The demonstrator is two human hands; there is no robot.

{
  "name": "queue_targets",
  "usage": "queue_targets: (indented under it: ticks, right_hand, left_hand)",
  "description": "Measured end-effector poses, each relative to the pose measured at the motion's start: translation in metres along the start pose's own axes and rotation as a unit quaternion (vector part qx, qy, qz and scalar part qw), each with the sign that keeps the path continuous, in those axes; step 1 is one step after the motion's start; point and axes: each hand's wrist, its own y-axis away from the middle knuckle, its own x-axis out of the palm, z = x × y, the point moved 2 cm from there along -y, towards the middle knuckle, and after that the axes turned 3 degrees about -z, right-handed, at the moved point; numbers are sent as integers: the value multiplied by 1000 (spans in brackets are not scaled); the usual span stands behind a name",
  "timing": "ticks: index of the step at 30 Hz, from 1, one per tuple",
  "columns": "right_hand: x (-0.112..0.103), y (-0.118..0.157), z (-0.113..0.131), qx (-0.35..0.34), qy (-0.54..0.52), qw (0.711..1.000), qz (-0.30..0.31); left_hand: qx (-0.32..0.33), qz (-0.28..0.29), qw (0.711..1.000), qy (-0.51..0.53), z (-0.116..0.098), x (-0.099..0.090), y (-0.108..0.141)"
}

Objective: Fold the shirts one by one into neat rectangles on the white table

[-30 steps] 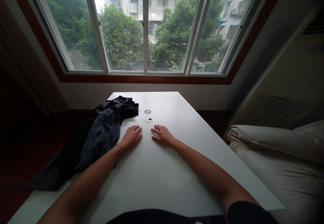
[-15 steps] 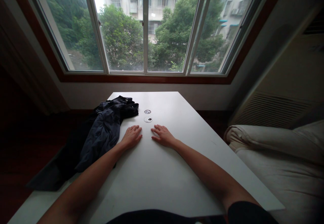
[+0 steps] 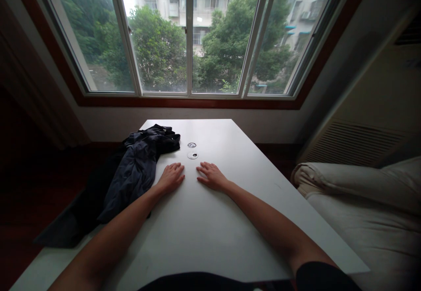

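Daylight from the window (image 3: 190,41) brightens the tabletop (image 3: 197,225), leaving the view's sides dim

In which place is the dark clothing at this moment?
In the head view, the dark clothing lies along the left side of the white table, beside the left hand.

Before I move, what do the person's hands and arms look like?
The left hand and right hand are ungloved, with nothing visibly worn at either wrist. Both forearms are bare. A black short sleeve shows on the right side only.
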Motion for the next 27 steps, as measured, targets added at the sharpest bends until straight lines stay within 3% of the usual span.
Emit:
queue_targets:
  ticks: [27]
  right_hand:
    - [0, 0, 1, 2, -1, 1000, -1]
  left_hand:
    - [3, 2, 1000, -12, -1, -1, 0]
